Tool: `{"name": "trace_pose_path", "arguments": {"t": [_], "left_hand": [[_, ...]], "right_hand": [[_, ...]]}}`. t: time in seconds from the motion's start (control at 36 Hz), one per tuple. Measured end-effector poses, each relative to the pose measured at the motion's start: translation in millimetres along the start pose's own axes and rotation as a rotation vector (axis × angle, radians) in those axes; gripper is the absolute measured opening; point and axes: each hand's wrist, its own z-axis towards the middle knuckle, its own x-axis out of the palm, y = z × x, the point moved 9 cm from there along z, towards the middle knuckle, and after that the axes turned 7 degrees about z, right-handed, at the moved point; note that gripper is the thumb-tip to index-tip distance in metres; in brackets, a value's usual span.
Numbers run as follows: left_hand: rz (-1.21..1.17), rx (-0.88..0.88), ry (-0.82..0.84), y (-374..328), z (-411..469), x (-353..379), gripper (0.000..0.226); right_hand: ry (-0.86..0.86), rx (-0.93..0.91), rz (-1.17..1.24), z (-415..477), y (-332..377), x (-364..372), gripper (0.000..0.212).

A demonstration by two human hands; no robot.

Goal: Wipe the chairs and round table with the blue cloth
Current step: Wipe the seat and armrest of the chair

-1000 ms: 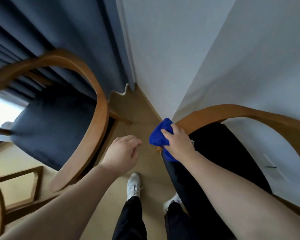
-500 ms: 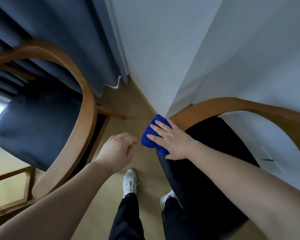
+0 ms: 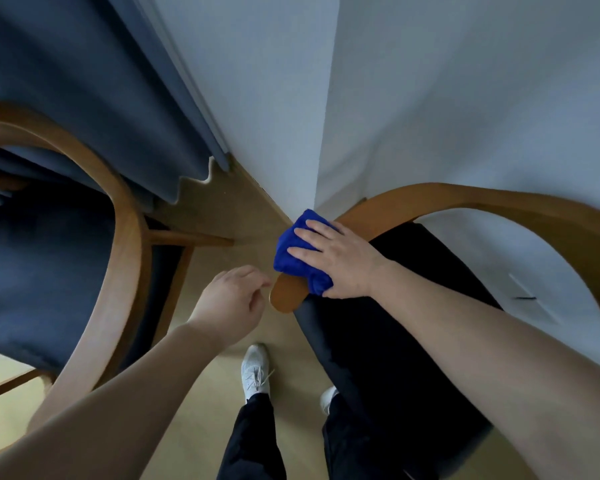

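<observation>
On the left, the blue-cushioned chair is standing untouched beside the curtain. The left hand is hanging loosely curled and empty above the floor. Beside it, the right hand, clenched over the cloth's top a second ago, is now lying flat with fingers spread, pressing the blue cloth along the armrest of the dark chair, so wiping is underway there. The cloth is looking bunched, thick and plush.

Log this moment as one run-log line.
right hand: pressing blue cloth flat on right chair's armrest | left hand: free, empty
</observation>
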Motion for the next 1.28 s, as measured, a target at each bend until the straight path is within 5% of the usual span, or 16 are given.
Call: {"name": "trace_pose_path", "arguments": {"t": [0.33, 1.0, 1.28], "left_hand": [[0.051, 0.027, 0.087, -35.4, 41.7, 8.6, 0.048], [0.026, 0.142, 0.062, -116.4, 77.7, 24.8, 0.024], [0.01, 0.25, 0.051, -156.3, 97.3, 34.6, 0.024]], "right_hand": [[-0.072, 0.188, 0.037, -26.5, -73.5, -15.3, 0.101], [-0.194, 0.619, 0.083, -120.6, -219.2, -26.2, 0.092], [-0.292, 0.591, 0.002, -173.2, -250.2, -24.7, 0.071]]}}
